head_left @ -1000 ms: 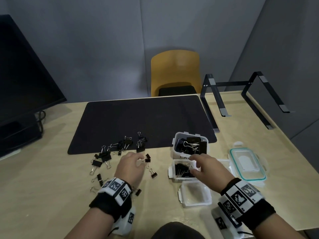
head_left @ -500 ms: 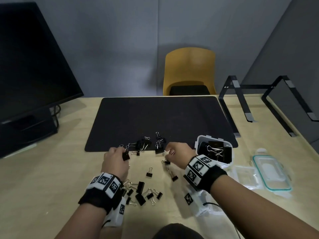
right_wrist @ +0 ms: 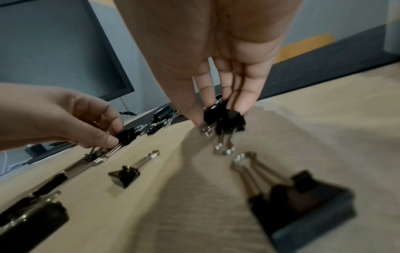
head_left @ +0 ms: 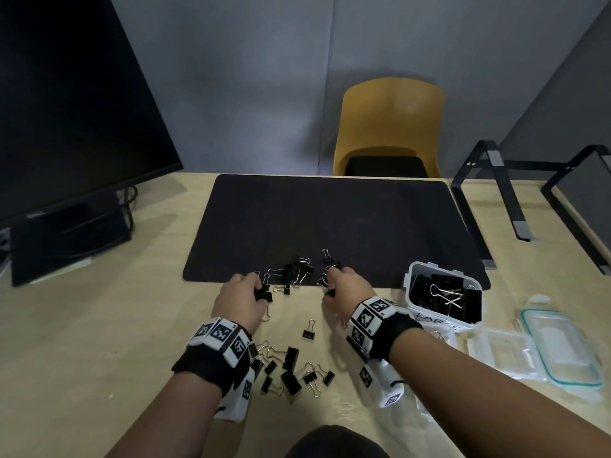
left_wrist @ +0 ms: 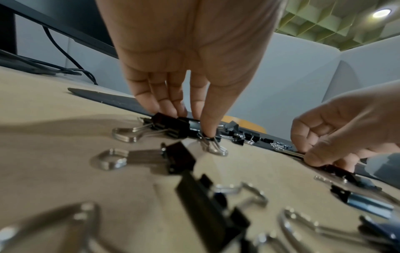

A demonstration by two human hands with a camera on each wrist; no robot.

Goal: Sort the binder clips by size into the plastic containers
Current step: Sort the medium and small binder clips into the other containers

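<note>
Black binder clips of mixed sizes lie loose on the wooden table [head_left: 99, 325], several at the near edge of the black mat [head_left: 330, 219] and several [head_left: 291, 368] between my wrists. My left hand [head_left: 261, 290] pinches a black clip [left_wrist: 171, 126] at the mat's edge. My right hand [head_left: 332, 285] pinches another black clip [right_wrist: 223, 118], lifted just off the table. A clear container labelled LARGE [head_left: 443, 295] stands to the right, holding large clips. The other containers sit mostly hidden behind my right forearm.
Clear lids [head_left: 502, 352] and a green-rimmed lid [head_left: 562, 348] lie at the right. A dark monitor [head_left: 66, 110] stands at the back left, a black laptop stand [head_left: 515, 193] at the back right, a yellow chair [head_left: 390, 127] beyond the table.
My right hand left the containers and came left to the clips at the mat's edge, taking hold of one. My left hand moved forward onto another clip. The head view swung left.
</note>
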